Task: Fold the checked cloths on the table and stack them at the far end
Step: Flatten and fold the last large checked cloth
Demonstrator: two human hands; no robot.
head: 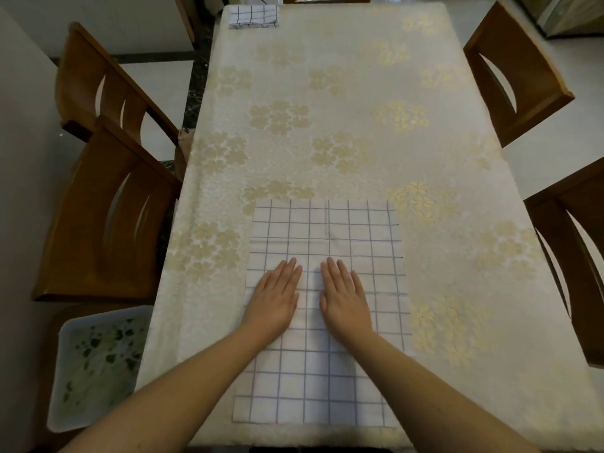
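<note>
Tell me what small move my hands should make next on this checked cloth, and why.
Probably slide both hands outward to the side edges and take hold for the first fold. The checked cloth lies spread flat at the near end, and the left hand and right hand rest open, palms down, side by side at its middle, gripping nothing. A folded cloth already sits at the far left corner.

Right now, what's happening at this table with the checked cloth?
A person is pressing both palms flat on a checked cloth spread open at the near end of the table, left hand beside right hand. One folded cloth already sits at the far left corner.
</note>
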